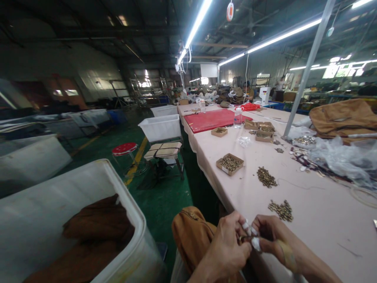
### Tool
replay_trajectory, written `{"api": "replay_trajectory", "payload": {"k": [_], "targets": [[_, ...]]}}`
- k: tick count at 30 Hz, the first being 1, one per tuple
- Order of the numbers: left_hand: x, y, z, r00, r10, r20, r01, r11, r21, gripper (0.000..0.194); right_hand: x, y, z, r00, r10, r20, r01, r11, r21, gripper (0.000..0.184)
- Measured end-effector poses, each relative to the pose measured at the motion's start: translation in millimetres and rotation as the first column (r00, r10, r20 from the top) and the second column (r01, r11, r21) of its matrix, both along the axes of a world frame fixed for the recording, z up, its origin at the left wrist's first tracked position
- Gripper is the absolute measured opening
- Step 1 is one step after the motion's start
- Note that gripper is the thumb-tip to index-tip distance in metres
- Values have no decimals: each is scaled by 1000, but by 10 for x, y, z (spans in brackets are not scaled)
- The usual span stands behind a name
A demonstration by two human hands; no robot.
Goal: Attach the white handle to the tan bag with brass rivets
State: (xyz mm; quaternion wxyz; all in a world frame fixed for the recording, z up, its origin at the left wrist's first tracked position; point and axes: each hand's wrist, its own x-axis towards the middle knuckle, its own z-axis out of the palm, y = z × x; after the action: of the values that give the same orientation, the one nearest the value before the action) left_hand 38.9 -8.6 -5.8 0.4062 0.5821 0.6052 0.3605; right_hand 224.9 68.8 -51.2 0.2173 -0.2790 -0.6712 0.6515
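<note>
My left hand and my right hand meet at the table's near edge, fingers closed in a pinch. Between their fingertips is a small dark, brass-coloured metal piece, mostly covered by the fingers. White tape wraps some fingertips. A tan fabric bag with a zip lies below and beside my left hand, partly hidden by it. On the table just beyond my right hand is a loose pile of small brass-coloured metal pieces. Another such pile lies farther back.
A cardboard box of metal pieces stands on the pink-covered table. Farther back are a red board and a clear bottle. To the left is a white bin holding brown fabric. A metal pole rises at right.
</note>
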Motion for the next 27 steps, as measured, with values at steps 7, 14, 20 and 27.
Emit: {"api": "replay_trajectory", "payload": {"k": [7,14,20,27], "targets": [[-27,-15,43,999,-51,-14,51,998,23,29,-74,-32,-47,994,-32,-100,16,989,-150,18],[-10,-33,110,1000,-18,15,18,998,-53,33,-126,-45,-24,983,-64,-170,14,959,-283,31],[-42,26,18,999,-24,41,25,999,-36,32,-122,-24,16,988,-46,-144,5,961,-275,30],[-14,70,-57,997,-30,73,33,998,-45,30,1,-36,85,999,-10,-34,7,996,-87,15]]}}
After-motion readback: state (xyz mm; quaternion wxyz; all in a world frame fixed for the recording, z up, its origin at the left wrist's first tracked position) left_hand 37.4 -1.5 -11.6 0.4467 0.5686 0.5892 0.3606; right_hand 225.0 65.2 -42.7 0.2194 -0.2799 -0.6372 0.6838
